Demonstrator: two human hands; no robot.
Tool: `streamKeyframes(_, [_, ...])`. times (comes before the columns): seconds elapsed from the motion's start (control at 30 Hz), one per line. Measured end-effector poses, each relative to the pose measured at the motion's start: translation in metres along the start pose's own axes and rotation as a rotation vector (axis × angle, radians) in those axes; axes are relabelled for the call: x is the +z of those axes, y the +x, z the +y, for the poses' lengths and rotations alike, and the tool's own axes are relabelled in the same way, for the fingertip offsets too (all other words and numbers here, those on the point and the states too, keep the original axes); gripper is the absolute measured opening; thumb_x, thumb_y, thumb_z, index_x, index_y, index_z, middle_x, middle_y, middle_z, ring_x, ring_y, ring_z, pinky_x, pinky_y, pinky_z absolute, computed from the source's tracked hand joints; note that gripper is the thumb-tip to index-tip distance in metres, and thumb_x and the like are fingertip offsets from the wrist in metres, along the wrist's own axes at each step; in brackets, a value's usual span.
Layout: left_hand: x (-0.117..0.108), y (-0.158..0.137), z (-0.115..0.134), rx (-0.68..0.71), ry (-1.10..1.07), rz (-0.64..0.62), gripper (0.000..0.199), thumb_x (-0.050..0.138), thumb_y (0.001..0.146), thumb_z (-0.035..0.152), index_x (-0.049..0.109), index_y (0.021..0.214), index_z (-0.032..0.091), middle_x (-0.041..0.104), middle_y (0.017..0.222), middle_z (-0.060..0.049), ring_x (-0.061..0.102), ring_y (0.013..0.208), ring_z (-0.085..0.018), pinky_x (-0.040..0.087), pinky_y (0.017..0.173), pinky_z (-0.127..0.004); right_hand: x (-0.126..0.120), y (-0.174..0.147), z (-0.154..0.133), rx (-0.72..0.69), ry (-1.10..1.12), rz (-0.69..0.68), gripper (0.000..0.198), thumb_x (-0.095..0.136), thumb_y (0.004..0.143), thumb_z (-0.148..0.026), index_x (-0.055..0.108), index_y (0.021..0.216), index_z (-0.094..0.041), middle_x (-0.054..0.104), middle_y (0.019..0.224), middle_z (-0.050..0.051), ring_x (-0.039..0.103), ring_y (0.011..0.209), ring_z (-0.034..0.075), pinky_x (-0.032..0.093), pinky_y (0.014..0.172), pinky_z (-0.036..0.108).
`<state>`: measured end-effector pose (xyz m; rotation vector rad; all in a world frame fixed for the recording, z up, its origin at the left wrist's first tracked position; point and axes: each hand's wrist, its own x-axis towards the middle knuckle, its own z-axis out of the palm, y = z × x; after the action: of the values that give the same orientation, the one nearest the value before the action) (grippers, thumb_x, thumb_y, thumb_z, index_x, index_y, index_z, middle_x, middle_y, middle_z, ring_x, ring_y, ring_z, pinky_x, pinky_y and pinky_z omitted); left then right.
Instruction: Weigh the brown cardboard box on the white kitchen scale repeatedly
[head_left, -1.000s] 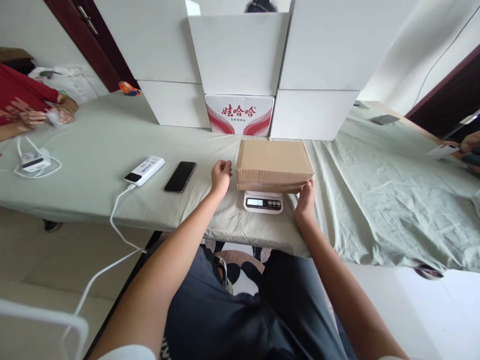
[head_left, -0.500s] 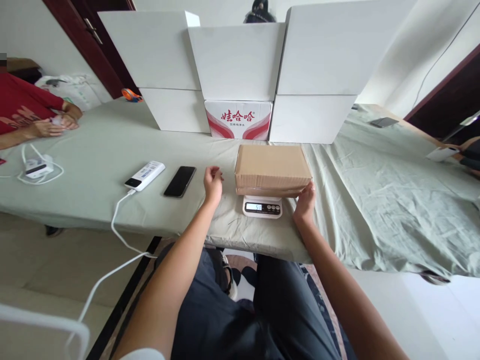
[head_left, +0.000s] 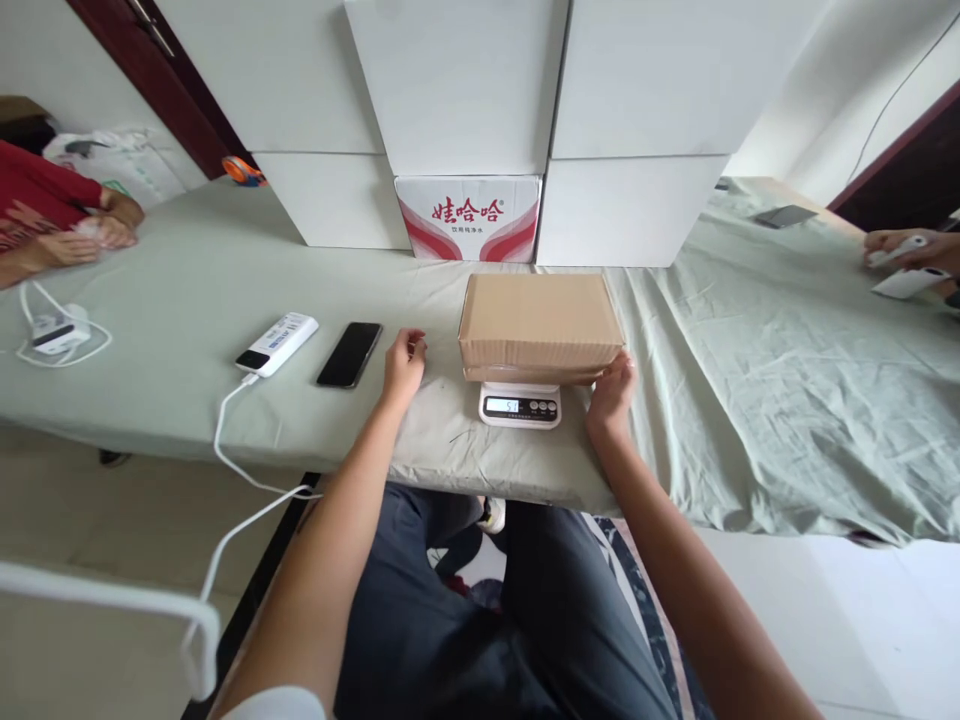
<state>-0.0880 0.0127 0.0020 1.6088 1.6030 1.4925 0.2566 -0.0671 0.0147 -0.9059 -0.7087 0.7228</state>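
Note:
A closed brown cardboard box [head_left: 538, 312] rests on a small white digital scale [head_left: 519, 406]. The scale's lit display and buttons show below the box's front edge; its platform is covered. At the lower right front corner of the box, my right hand [head_left: 613, 390] grips it, with some fingers hidden along the side. My left hand [head_left: 405, 365] is near the table to the left of the box, apart from it, its fingers loosely bent and nothing in them. Just left of that hand lies a black phone [head_left: 350, 354].
A white power bank [head_left: 277, 343] with a white cable [head_left: 225, 440] lies further left on the green tablecloth [head_left: 750, 400]. White boxes [head_left: 630, 210] and a red-printed carton [head_left: 469, 220] are stacked behind. People's hands show at left [head_left: 82, 240] and right [head_left: 915, 250].
My left hand has shifted slightly left, further from the cardboard box. My right hand stays at the box's corner. The view has tipped downward, and another person's hands have appeared at the right edge.

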Motion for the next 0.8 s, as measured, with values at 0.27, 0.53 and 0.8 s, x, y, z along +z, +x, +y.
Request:
streamKeyframes(0.27, [0.003,0.007,-0.017,-0.056,-0.082,0.022,0.013,0.061,0.095,0.016,0.07,0.097,0.023,0.074,0.078,0.0,0.065,0.062,-0.015,0.049,0.068,-0.029,0.0,0.005,0.005,0.039,0.042,0.04,0.05,0.05,0.098,-0.068,0.076,0.117,-0.028,0.079,0.125,0.004,0.071,0.13,0.027,0.059,0.11,0.046])
streamKeyframes(0.53, [0.005,0.007,-0.013,-0.131,-0.058,0.036,0.014,0.058,0.093,0.016,0.069,0.095,0.024,0.074,0.078,-0.001,0.061,0.059,-0.016,0.045,0.063,-0.03,0.003,0.002,0.003,0.062,0.03,0.039,0.043,0.05,0.101,-0.062,0.075,0.112,-0.029,0.08,0.123,0.003,0.07,0.131,0.027,0.059,0.112,0.046])
streamKeyframes(0.8, [0.006,0.007,-0.018,-0.135,-0.074,0.053,0.012,0.06,0.092,0.018,0.07,0.095,0.024,0.073,0.077,-0.001,0.064,0.061,-0.017,0.045,0.063,-0.03,-0.001,0.007,0.01,0.104,0.012,0.139,0.04,0.049,0.099,-0.059,0.07,0.112,-0.028,0.077,0.123,0.004,0.07,0.125,0.024,0.055,0.111,0.043])
